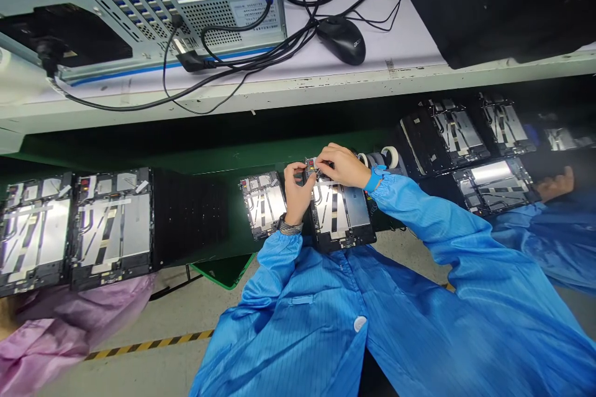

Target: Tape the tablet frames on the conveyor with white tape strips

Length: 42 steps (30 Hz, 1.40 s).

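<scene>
An opened tablet (342,214), its silver inside and ribbon cables showing, lies on the green bench in front of me. My left hand (298,195) is at its upper left corner, with thumb and index finger bent around that edge beside a small red part (311,163). From the right, my right hand (343,165) reaches over the tablet's top end. Its fingertips are pinched together close to the red part; whatever they hold is too small to make out. Just left of my left wrist lies a second opened tablet (264,203).
Rolls of tape (390,156) stand right of my right hand. More opened tablets (114,217) lie at left, others (496,185) at right near a co-worker's hand (556,185). A shelf above holds a computer case (139,12), cables and a mouse (342,40).
</scene>
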Each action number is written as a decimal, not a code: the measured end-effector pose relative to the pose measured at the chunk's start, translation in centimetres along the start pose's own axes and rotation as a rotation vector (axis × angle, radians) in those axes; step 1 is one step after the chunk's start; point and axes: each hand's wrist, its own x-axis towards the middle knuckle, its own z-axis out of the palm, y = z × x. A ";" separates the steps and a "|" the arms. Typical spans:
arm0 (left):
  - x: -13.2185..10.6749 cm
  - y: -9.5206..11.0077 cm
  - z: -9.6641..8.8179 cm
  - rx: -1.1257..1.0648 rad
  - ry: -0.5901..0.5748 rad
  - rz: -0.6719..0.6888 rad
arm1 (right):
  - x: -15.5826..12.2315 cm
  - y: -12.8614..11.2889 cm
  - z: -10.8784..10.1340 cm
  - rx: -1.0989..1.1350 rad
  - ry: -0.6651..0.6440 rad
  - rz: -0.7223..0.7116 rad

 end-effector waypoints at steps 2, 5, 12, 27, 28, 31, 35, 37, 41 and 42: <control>0.1 -0.2 0.1 -0.033 0.006 -0.042 | -0.1 0.0 0.0 0.003 -0.004 0.005; 0.3 -0.4 0.3 -0.055 -0.001 -0.077 | -0.2 0.0 0.2 -0.017 -0.001 0.011; 0.4 -0.5 0.5 -0.061 0.001 -0.065 | -0.3 -0.5 0.4 -0.101 0.015 -0.041; 0.3 -0.7 0.8 -0.055 0.015 -0.069 | -2.8 -2.2 3.1 -0.176 0.163 0.082; 0.3 -0.8 0.8 -0.056 0.016 -0.069 | -3.0 -2.2 3.3 -0.174 0.169 0.079; 0.3 -0.8 0.8 -0.065 0.020 -0.064 | -3.3 -2.1 3.7 -0.164 0.196 0.067; 0.4 -0.7 0.8 -0.068 0.016 -0.070 | -3.8 -1.6 3.3 -0.132 0.213 0.049; 0.4 -0.6 0.7 -0.064 0.007 -0.076 | -3.8 -1.2 2.7 -0.143 0.196 0.028; 0.5 -0.8 0.7 -0.056 0.002 -0.075 | -3.6 -0.6 1.8 -0.237 0.102 -0.060; 0.5 -0.9 0.7 -0.055 0.003 -0.074 | -3.5 -0.5 1.7 -0.263 0.078 -0.086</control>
